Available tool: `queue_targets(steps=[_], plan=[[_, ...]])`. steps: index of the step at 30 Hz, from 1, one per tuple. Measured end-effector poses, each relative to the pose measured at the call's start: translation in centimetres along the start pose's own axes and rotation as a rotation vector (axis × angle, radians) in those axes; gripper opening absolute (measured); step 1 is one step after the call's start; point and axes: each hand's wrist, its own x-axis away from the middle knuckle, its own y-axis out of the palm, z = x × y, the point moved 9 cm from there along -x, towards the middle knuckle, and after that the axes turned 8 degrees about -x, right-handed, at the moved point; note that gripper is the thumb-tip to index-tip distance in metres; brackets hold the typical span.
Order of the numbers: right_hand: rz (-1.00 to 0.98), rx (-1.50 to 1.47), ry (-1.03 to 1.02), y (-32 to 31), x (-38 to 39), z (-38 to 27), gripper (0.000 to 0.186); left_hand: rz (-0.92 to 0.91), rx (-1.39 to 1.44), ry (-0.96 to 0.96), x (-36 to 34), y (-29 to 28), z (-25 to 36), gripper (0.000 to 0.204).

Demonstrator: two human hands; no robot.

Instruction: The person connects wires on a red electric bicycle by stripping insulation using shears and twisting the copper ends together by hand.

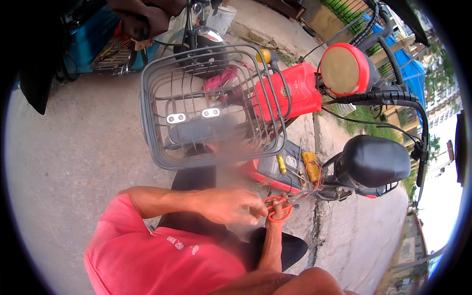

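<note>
Held in the fingers of the right hand (278,207): a pair of scissors (279,221). Made with two rounded loop handles in bright orange-red, close beside each other. Held up in midair, right of the middle of the view and a little below it. Crossed at the loops by the fingers, so partly covered. Turned with the handles toward the left hand (235,206), just beside its fingertips, and with the slim greyish blades toward the right. Too small at the blades to tell whether parted or closed.
</note>
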Motion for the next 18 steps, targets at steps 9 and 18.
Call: queue_targets(steps=[9,18], plan=[[0.004,-0.007,0.001,0.1,1.6,-1.5,0.045,0.444,-0.843,0.065,-10.9,-22.7,9.2,0.04],[-0.02,0.047,0.04,-0.5,3.3,-2.0,0.051,0.582,-0.764,-0.106,-24.9,-29.6,-1.2,0.046]])
